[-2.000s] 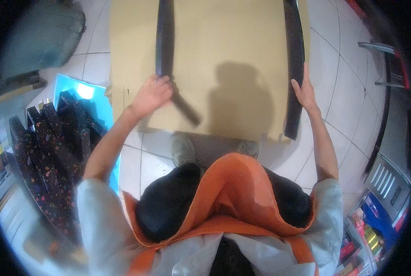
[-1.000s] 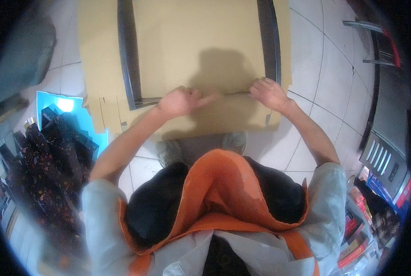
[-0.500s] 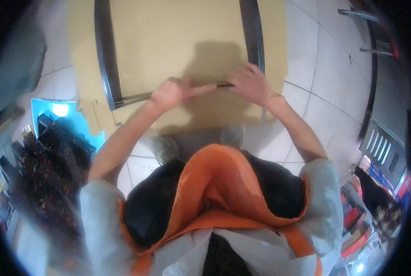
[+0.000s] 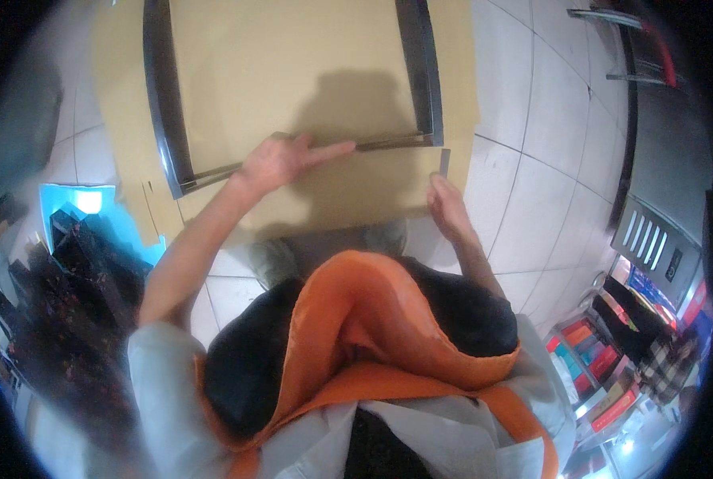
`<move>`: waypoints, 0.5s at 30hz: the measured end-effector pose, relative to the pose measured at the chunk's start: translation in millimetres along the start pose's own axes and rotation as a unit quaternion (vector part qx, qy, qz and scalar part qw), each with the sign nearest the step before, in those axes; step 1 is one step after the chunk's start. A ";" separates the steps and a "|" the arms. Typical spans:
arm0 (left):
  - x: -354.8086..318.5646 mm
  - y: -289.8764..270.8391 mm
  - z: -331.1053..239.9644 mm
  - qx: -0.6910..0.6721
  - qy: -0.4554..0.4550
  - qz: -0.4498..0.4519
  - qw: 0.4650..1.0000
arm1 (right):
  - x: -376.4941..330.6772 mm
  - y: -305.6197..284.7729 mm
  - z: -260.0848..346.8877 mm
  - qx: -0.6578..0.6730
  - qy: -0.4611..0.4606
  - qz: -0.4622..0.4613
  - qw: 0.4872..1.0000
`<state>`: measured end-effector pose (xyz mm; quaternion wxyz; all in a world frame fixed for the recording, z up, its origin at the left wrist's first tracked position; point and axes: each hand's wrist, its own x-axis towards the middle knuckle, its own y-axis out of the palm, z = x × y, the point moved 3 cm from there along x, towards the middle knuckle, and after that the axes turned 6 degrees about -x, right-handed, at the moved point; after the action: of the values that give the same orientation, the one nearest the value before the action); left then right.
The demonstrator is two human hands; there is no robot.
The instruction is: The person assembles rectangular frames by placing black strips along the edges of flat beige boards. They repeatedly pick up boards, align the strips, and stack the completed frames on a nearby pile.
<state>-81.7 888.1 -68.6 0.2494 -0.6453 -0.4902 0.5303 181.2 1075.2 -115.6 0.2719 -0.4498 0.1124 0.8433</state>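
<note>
A dark frame lies on the tan cardboard (image 4: pixel 356 199) in front of me. It has a left rail (image 4: pixel 164 104), a right rail (image 4: pixel 422 72) and a thin crossbar (image 4: pixel 392 142) joining them at the near end. My left hand (image 4: pixel 278 164) rests over the crossbar, index finger stretched along it to the right and the others loosely bent. Nearer to me, below the frame's right corner, my right hand (image 4: pixel 447 203) is closed, its thumb and fingers at the lower end of a short grey strip (image 4: pixel 445 163). Its grip is partly hidden.
At the left, dark speckled pieces (image 4: pixel 85 295) are heaped by a bright blue sheet (image 4: pixel 117 219). To the right are pale floor tiles (image 4: pixel 524 172), a grey slotted panel (image 4: pixel 656 239) and a bin of colourful packages (image 4: pixel 592 355). An orange-edged apron (image 4: pixel 356 319) hangs below me.
My right hand has left the crossbar and come down toward me, closing at the grey strip, which has moved farther up the cardboard. My left hand stays on the crossbar. The view has shifted slightly.
</note>
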 end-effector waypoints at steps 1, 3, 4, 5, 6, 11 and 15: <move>1.6 2.2 0.7 -0.035 -0.003 0.010 0.999 | -5.8 2.3 6.4 0.041 0.029 0.032 0.998; 4.1 2.7 5.0 -0.102 -0.011 0.030 0.994 | -23.3 22.6 18.5 0.188 0.041 0.117 0.974; 4.1 0.5 6.5 -0.133 -0.017 0.045 0.990 | -29.1 31.6 25.8 0.220 0.041 0.131 0.966; 3.0 -7.2 4.9 -0.166 -0.021 0.062 0.984 | -36.3 40.0 30.8 0.252 0.043 0.143 0.956; 2.2 -10.6 4.3 -0.199 -0.025 0.079 0.977 | -39.5 44.5 33.4 0.284 0.046 0.155 0.945; 7.4 -0.6 11.2 -0.274 0.032 0.040 0.960 | -23.4 27.4 43.3 -0.084 -0.142 0.098 0.981; 7.4 3.4 11.9 -0.246 0.052 0.012 0.968 | -35.1 66.1 77.1 -0.492 -0.485 -0.083 0.718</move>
<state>-91.8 891.0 -78.4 0.1017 -0.7195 -0.5843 0.3615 106.2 1041.4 -46.5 0.0987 -0.0567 -0.5037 0.8564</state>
